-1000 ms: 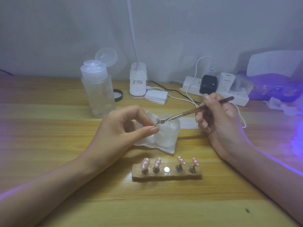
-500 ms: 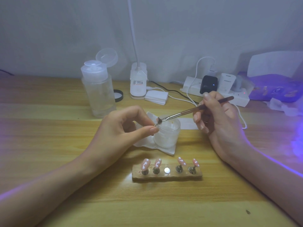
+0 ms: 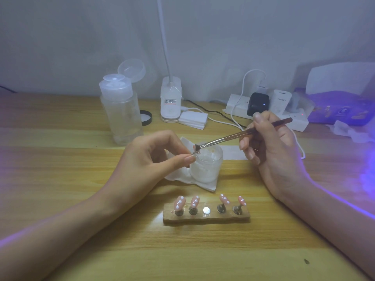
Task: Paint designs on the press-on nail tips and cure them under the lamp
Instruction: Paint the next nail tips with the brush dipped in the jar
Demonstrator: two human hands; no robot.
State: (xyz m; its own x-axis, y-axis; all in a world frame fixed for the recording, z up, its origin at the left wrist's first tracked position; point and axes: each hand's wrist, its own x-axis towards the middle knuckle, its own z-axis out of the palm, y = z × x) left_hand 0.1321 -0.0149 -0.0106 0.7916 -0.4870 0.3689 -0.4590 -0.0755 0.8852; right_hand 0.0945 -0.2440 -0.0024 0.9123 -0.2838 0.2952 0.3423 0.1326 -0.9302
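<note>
— Where's the nail tip?
— Pinched between the thumb and forefinger of your left hand, wrist on the bench, just above the frosted jar.
— And the brush?
— The fingers of your right hand hold it pen-style, bristles touching the nail tip.

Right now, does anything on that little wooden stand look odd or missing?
The wooden stand has a bare metal disc in its middle spot, no nail tip. Likely no fault: the left hand pinches one tip.
</note>
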